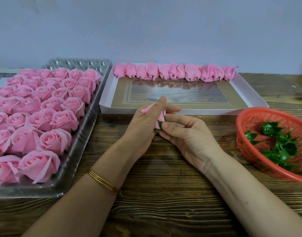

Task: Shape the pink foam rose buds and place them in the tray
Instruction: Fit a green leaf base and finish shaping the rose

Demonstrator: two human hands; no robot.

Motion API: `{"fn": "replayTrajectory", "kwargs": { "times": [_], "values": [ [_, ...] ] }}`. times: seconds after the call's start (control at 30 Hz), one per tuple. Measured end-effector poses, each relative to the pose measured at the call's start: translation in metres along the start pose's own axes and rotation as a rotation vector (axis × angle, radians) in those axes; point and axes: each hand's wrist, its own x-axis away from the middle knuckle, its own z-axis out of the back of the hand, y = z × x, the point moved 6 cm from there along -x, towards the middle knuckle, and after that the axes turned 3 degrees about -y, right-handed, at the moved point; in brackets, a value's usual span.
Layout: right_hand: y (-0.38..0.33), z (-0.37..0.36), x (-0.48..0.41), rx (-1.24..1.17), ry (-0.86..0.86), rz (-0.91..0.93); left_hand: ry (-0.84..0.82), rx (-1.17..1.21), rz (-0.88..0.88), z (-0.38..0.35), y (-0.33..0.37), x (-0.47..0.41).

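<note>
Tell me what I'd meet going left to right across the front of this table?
The clear tray of open pink roses → left hand → rose bud held by both hands → right hand → red basket holding green sepals.

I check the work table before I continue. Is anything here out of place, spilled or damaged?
Nothing serious. The shaped buds lie in one tidy row along the far wall of the white tray. Only the rightmost bud has a petal tip sticking out sideways.
</note>
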Motion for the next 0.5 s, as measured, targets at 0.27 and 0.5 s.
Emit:
{"fn": "replayTrajectory", "kwargs": {
  "times": [0.27, 0.5],
  "values": [
    [0.0006, 0.0018, 0.0004, 0.039, 0.025, -0.033, -0.029, -0.041, 0.01, -0.0025, 0.001, 0.0027],
    [-0.0014, 0.0034, 0.0011, 0.116, -0.019, -0.069, -0.026, 0.014, 0.049, 0.0, 0.0001, 0.0026]
  ]
}}
